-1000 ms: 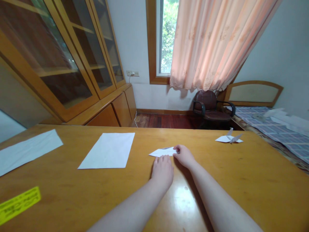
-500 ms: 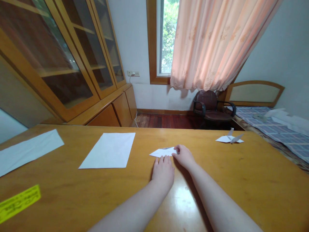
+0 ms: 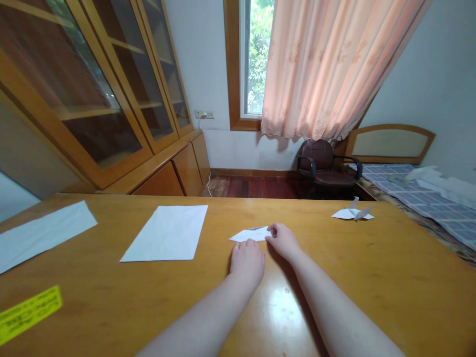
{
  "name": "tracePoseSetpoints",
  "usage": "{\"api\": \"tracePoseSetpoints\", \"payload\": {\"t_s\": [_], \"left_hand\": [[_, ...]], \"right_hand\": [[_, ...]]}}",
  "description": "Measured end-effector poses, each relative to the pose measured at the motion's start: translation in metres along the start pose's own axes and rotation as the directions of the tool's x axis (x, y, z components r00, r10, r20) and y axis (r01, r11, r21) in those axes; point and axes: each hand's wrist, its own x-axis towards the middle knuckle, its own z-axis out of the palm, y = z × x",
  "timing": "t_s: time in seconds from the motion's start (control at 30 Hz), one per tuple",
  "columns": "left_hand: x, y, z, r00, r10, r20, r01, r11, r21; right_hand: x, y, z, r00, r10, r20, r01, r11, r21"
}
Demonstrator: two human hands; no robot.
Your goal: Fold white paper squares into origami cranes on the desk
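Folded paper lies with the right hand seemingly pinching its end.

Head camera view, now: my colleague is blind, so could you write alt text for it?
Someone's right hand holds one end of a small folded paper, the left hand at its near edge, on a wooden table. Two white sheets lie to the left, a paper bird to the right.

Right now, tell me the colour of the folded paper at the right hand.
White; the folded paper shows best in the head view.
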Motion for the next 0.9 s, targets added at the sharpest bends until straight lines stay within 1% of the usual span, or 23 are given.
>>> {"api": "tracePoseSetpoints", "payload": {"t_s": [0.1, 0.2, 0.33, 0.47, 0.53, 0.67, 0.9], "left_hand": [[0.003, -0.004, 0.005, 1.000, 0.006, -0.015, -0.006, 1.000, -0.018], [0.006, -0.010, 0.013, 0.999, 0.016, -0.032, -0.017, 0.998, -0.053], [0.011, -0.017, 0.022, 0.997, -0.002, -0.080, -0.005, 0.997, -0.077], [0.015, -0.020, 0.026, 0.993, -0.016, -0.116, 0.005, 0.996, -0.091], [0.016, -0.021, 0.027, 0.991, -0.031, -0.127, 0.019, 0.995, -0.098], [0.018, -0.023, 0.029, 0.990, -0.060, -0.127, 0.047, 0.993, -0.106], [0.020, -0.024, 0.028, 0.990, -0.090, -0.108, 0.074, 0.987, -0.139]], "right_hand": [[-0.004, -0.004, 0.000, 0.997, -0.058, -0.048, 0.055, 0.997, -0.059], [-0.006, -0.006, 0.000, 0.988, -0.124, -0.088, 0.113, 0.985, -0.128], [-0.005, -0.005, 0.003, 0.983, -0.179, -0.043, 0.174, 0.979, -0.108], [-0.006, -0.004, 0.003, 0.978, -0.201, -0.056, 0.196, 0.977, -0.086], [-0.007, -0.005, 0.002, 0.974, -0.221, -0.044, 0.216, 0.972, -0.095], [-0.010, -0.007, 0.000, 0.969, -0.248, -0.005, 0.246, 0.963, -0.113], [-0.009, -0.009, -0.001, 0.968, -0.250, 0.006, 0.250, 0.964, -0.089]]}}
